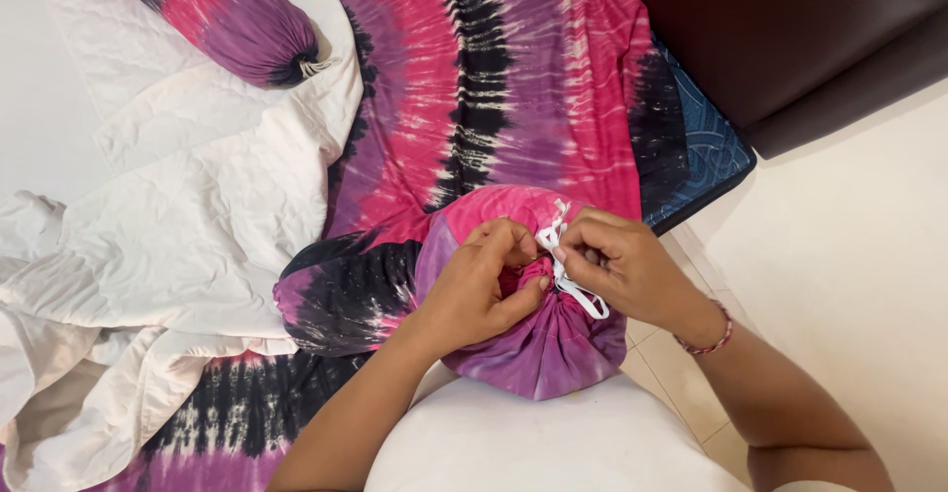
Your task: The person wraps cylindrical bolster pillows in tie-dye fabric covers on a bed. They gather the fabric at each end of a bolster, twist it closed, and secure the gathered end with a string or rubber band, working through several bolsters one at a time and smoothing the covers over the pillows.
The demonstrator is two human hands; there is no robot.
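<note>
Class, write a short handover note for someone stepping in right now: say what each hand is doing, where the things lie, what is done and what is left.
Left hand: pinching the gathered mouth of the tie-dye bolster cover.
Right hand: holding the white drawstring at that mouth.
Where: this bolster lies at the bed's near edge on the matching tie-dye sheet; a second bolster lies at top left on the white quilt.
Done: cover on, its end gathered; second bolster's end already closed.
Left: no finished knot shows here.
</note>
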